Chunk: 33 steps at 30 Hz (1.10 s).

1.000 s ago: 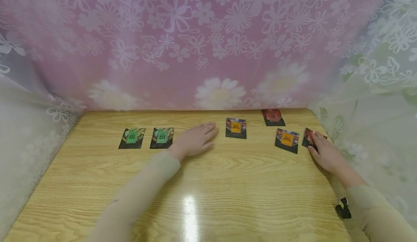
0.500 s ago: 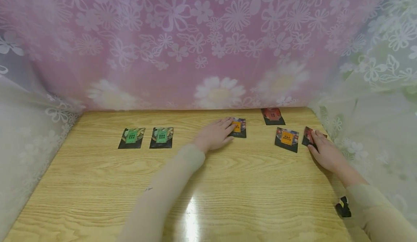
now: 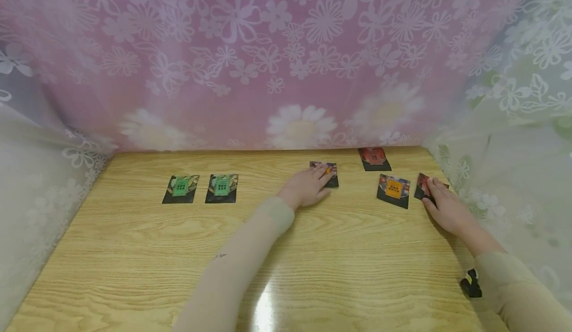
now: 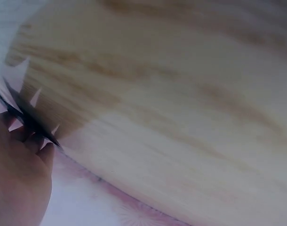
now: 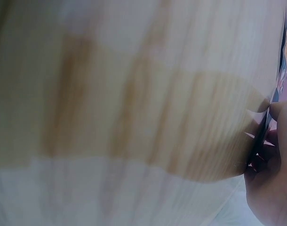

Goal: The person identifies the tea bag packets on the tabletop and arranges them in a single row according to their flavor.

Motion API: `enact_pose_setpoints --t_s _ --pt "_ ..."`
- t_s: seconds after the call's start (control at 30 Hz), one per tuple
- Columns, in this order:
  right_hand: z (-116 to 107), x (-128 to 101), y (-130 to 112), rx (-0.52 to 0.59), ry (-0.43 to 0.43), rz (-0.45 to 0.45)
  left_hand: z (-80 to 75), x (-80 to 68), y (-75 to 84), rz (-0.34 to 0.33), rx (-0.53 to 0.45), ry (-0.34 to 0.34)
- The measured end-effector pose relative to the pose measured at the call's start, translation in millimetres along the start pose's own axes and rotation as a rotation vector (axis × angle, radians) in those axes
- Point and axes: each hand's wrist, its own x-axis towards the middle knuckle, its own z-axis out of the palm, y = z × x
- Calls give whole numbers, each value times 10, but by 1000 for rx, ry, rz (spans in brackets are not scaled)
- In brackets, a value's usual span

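Near the back of the table, my left hand (image 3: 306, 185) lies with extended fingers over a small black packet with an orange label (image 3: 333, 180), covering much of its front. The left wrist view shows that packet (image 4: 34, 121) edge-on, with fingertips and thumb touching its face. At the right edge, my right hand (image 3: 446, 209) rests its fingers on a black packet with a red label (image 3: 421, 189); the thumb lies along its near edge. Just left of it is a second orange-labelled packet (image 3: 393, 192), and behind that another red-labelled one (image 3: 374, 159).
Two green-labelled packets (image 3: 180, 189) lie side by side on the left of the wooden table (image 3: 348, 262). A small black object (image 3: 471, 284) is at the table's right edge. Flowered curtains (image 3: 250, 74) hang behind and at both sides.
My left hand has slid right from beside the green-labelled packets onto the orange-labelled packet, which lies about where it was. My right hand has stayed on the red-labelled packet.
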Motion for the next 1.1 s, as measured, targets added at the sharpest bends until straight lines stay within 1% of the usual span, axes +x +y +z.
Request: enact_pose_setpoints --t_s 0.13,0.3,0.5,0.7,0.97,1.1 --pt "3 2 3 -3 4 -4 0 -20 -2 0 -19 -1" --pt "11 6 12 3 2 -1 17 -53 -28 10 -19 -3" --pt "11 8 20 0 1 -1 58 -147 -92 18 -30 -6" --pt "9 7 16 -11 -1 3 121 -303 -173 17 -22 9" --pt "5 7 6 -17 0 4 181 -573 -292 29 -32 25" --pt "4 9 14 -14 0 5 205 -715 -361 29 -57 35"
